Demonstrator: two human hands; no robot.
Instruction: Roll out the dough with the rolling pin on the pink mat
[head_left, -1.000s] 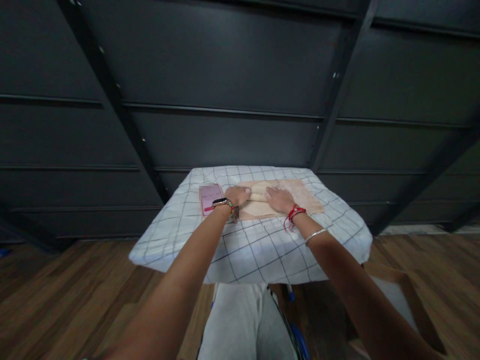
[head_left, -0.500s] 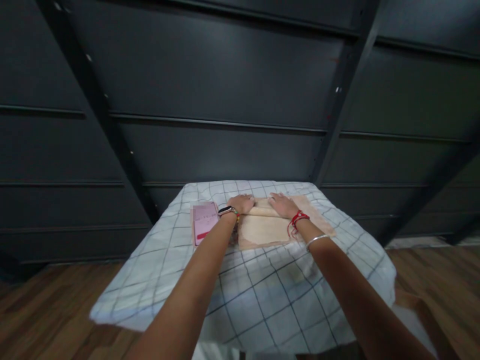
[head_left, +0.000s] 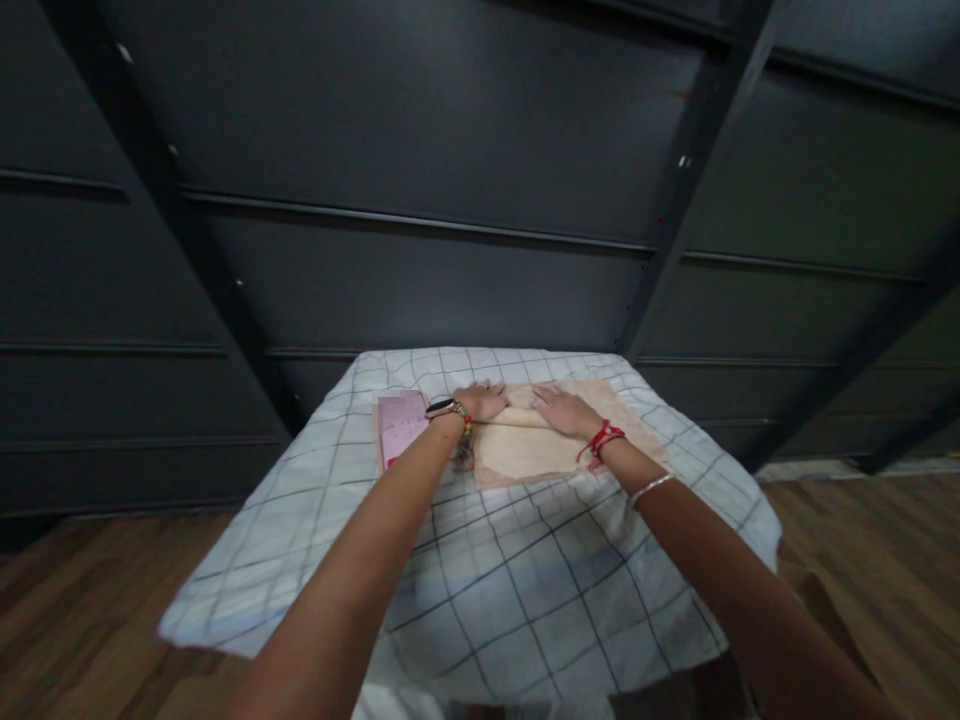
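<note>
A beige sheet (head_left: 525, 458), paper or cloth, lies on the checked cloth with its far part rolled or folded into a thick ridge (head_left: 523, 416). My left hand (head_left: 481, 402) rests palm down on the left end of that ridge, fingers stretched forward. On the right end, my right hand (head_left: 566, 410) lies flat too, its fingers spread and pointing away from me. Beside my left wrist is a pink printed item (head_left: 402, 425), partly blurred out and partly covered by my forearm. Small dark bits (head_left: 463, 458) show at the sheet's left edge, too unclear to name.
A white cloth with dark grid lines (head_left: 517, 580) covers the table. Behind it stands a dark grey panelled metal wall (head_left: 450, 290), close to the far edge. Wooden flooring (head_left: 862, 540) shows on both sides.
The view has tilted and shifted slightly, so the table appears a little higher and further left. Both hands stay on the ridge, with at most a small shift.
</note>
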